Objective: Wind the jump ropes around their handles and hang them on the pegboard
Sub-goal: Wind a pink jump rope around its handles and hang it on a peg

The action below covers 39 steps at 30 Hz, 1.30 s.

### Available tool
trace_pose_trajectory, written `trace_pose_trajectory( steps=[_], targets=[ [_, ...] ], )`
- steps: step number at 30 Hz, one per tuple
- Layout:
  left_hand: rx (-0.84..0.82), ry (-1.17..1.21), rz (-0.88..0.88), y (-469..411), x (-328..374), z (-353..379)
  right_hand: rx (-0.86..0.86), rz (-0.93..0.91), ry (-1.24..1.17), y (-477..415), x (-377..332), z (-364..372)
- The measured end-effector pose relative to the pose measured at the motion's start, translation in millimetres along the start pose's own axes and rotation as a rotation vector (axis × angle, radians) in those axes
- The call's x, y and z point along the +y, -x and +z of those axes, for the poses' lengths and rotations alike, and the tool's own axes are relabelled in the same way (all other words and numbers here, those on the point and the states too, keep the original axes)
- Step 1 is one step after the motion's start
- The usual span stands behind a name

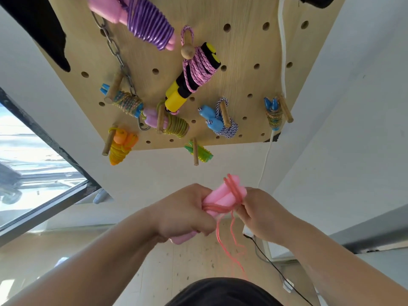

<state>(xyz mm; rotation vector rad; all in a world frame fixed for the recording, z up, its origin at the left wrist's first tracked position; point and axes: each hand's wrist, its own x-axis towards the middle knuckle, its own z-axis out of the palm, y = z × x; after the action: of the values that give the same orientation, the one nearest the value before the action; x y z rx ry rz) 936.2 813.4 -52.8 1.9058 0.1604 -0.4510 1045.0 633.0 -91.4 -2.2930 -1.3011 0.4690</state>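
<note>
In the head view, the pink handles [217, 198] are held together low in the middle of the frame, between both hands. They are gripped by the left hand [187, 213], with its fingers curled round the lower end. The long way of the handles runs from lower left to upper right. The pink rope [220, 208] is pinched by the right hand [262, 215] at the few turns made, and the loose part hangs down. The pegboard [242, 51] is seen higher in the frame, well apart from the hands. Wound ropes [198, 67] are hung there. Every peg [288, 114] looks taken, so a free spot would be needed.
</note>
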Motion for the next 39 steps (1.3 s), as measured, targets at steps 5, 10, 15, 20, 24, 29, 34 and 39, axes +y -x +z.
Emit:
trace_pose_trajectory(
  steps=[5, 10, 15, 20, 24, 29, 34, 39],
  targets=[
    [-0.297, -0.507, -0.088, -1, -6, 7, -0.292, -0.246, 0.371, -24, 9, -11],
    [-0.235, -1.025, -0.208, -17, -17, 9, -0.271, -0.337, 0.552, -41, -13, -18],
    [0.046, -1.073, -0.365, -34, -43, -7, -0.297, -0.144, 0.579, -40, -20, -17],
    [0.277, -0.782, -0.401, -45, -66, -26, -0.185, -0.103, 0.39, -22, -22, 2],
    [0.446, -0.304, -0.337, -41, -63, -24, 0.084, -0.051, 0.155, -12, 1, 15],
    [0.39, 0.095, -0.171, -28, -33, -11, 0.193, 0.053, -0.348, -1, 9, 28],
    [0.178, 0.193, -0.045, -12, -14, -9, 0.157, -0.05, -0.297, 1, 26, 33],
    [-0.14, -0.141, 0.002, -1, -2, -4, -0.133, -0.119, -0.246, -4, 36, 24]
  ],
)
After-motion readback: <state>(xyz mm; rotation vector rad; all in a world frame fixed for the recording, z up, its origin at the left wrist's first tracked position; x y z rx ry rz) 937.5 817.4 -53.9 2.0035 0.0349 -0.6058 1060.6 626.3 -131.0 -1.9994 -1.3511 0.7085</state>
